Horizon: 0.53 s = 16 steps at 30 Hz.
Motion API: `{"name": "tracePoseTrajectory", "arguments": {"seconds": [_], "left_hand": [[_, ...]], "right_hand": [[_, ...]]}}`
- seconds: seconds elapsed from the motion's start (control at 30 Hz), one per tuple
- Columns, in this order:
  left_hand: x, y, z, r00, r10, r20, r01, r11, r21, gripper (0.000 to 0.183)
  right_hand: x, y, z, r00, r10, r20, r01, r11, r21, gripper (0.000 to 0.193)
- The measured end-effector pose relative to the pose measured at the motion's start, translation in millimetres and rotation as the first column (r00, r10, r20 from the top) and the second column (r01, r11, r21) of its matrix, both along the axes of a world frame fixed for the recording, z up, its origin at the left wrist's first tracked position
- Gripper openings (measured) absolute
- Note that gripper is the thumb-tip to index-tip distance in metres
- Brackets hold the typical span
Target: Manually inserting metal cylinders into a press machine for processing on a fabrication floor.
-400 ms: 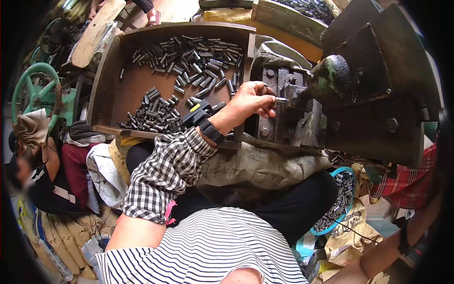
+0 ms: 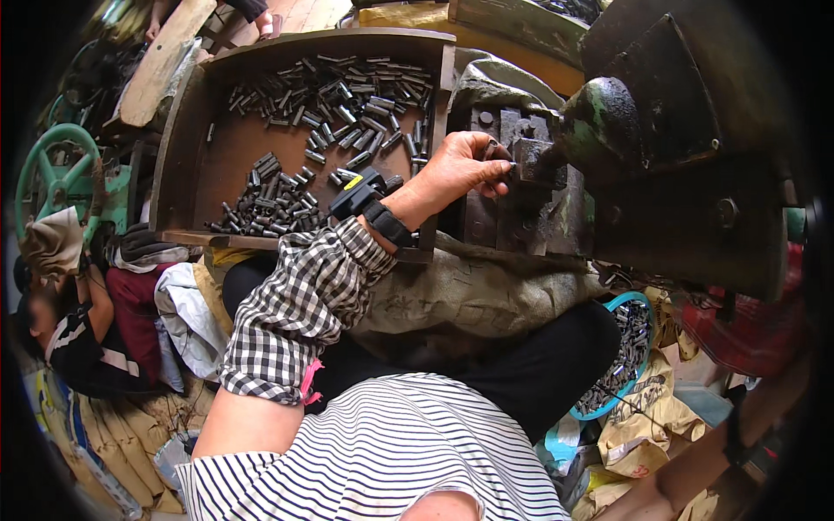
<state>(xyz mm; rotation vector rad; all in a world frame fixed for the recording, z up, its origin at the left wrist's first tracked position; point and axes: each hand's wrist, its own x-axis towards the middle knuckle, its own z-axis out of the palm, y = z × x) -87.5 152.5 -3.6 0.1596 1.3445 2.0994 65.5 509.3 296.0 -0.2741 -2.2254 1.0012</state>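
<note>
My left hand (image 2: 467, 167) reaches over to the dark metal block (image 2: 532, 161) of a greasy machine. Its thumb and fingers are pinched together at the block's near left side. A bright tip of a short metal cylinder (image 2: 512, 165) shows at the fingertips; the rest is covered by them. A black strap with a small black device (image 2: 356, 193) sits around that wrist. At the lower right, my right forearm (image 2: 686, 464) stretches outward with a black band on it. Beyond the band, my right hand (image 2: 776, 398) fades into the dark rim, and its fingers cannot be made out.
Left of the machine (image 2: 669, 217), a wooden tray (image 2: 300, 37) holds many loose short metal cylinders (image 2: 343, 113). A blue-rimmed basin (image 2: 650, 334) of metal pieces stands by my right knee. Another person (image 2: 82, 326) sits at far left near a green handwheel (image 2: 59, 178).
The whole view has shifted a little, with the tray and machine now slightly further left and up. Less of the cylinder shows at my left fingertips than before.
</note>
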Motion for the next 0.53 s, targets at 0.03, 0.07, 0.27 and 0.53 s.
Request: {"name": "tracePoseTrajectory", "arguments": {"seconds": [0.03,0.07,0.27,0.53], "left_hand": [[0,1,0,1.000,-0.001,-0.031,0.000,1.000,-0.013,0.017],[0,3,1,0.998,0.010,-0.058,-0.013,0.999,-0.039,0.015],[2,7,13,0.989,0.006,-0.145,-0.035,0.978,-0.203,0.016],[-2,-27,20,0.994,-0.059,-0.093,0.030,0.959,-0.281,0.033]], "right_hand": [[5,3,-13,1.000,-0.015,0.000,0.015,1.000,0.008,0.057],[13,4,-30,1.000,-0.031,0.003,0.031,0.999,0.028,0.057],[38,-7,-103,0.996,-0.051,-0.072,0.047,0.997,-0.060,0.057],[13,15,-12,0.993,-0.056,-0.101,0.027,0.963,-0.267,0.055]]}}
